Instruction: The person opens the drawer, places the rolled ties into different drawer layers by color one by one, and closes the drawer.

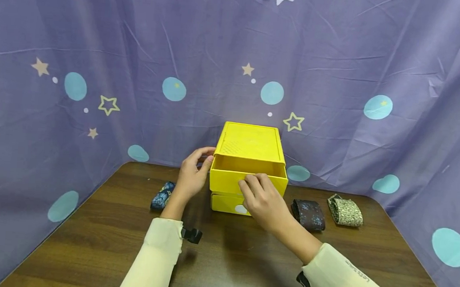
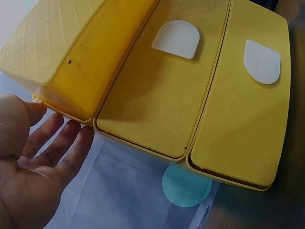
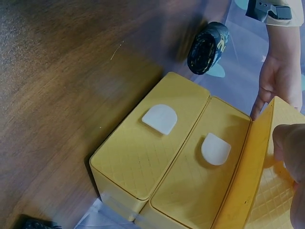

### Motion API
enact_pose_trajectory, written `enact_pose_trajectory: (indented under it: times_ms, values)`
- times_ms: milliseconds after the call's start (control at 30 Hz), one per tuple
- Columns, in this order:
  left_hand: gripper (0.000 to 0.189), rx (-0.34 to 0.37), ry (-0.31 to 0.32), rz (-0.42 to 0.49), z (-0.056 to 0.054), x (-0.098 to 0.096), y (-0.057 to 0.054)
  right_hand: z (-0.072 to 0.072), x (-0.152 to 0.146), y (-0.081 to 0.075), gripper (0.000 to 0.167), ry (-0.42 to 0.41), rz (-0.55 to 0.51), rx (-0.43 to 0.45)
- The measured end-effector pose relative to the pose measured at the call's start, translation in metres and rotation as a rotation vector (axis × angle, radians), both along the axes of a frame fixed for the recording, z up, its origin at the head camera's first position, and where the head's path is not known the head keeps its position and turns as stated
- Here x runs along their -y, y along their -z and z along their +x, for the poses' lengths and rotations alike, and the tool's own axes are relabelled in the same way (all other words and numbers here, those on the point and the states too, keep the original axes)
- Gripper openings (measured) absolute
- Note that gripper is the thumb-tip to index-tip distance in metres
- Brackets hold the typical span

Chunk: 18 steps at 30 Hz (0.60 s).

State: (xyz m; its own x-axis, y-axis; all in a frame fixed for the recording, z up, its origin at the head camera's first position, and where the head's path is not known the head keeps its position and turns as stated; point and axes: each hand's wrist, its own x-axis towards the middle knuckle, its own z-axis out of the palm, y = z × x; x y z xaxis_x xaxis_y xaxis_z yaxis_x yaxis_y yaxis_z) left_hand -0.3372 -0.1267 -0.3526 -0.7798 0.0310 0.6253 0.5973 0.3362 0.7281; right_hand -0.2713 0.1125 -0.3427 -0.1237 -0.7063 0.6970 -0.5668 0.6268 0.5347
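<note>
The right hand [image 1: 261, 200] grips the pulled-out top drawer [image 1: 226, 181] of a yellow box [image 1: 252, 141]; the left hand [image 1: 194, 173], fingers relaxed, touches the box near a rolled cloth [image 1: 163, 196].

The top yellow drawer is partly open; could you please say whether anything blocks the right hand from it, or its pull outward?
Nothing visible does: the right hand grips the top yellow drawer at its front, with only that hand and forearm before it. The blue cloth lies off left, the brown cloth and green cloth off right.

Bright head view, dimmer wrist views, soft shadow and glare on tabletop [image 1: 221, 267].
</note>
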Motion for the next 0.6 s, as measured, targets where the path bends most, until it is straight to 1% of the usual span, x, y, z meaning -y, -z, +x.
enact_pose_trajectory:
  times_ms: [233, 467, 600]
  values:
    - [0.032, 0.001, -0.001, -0.006, 0.0, 0.001, -0.001, 0.006, 0.001, -0.001, 0.033, 0.001, -0.001, -0.019]
    - [0.031, -0.002, 0.002, -0.001, 0.001, 0.001, -0.002, 0.012, 0.001, -0.001, 0.045, -0.018, -0.003, -0.013]
    - [0.031, -0.002, -0.001, -0.004, 0.001, 0.001, -0.001, 0.014, 0.001, 0.0, 0.043, -0.021, -0.002, -0.016]
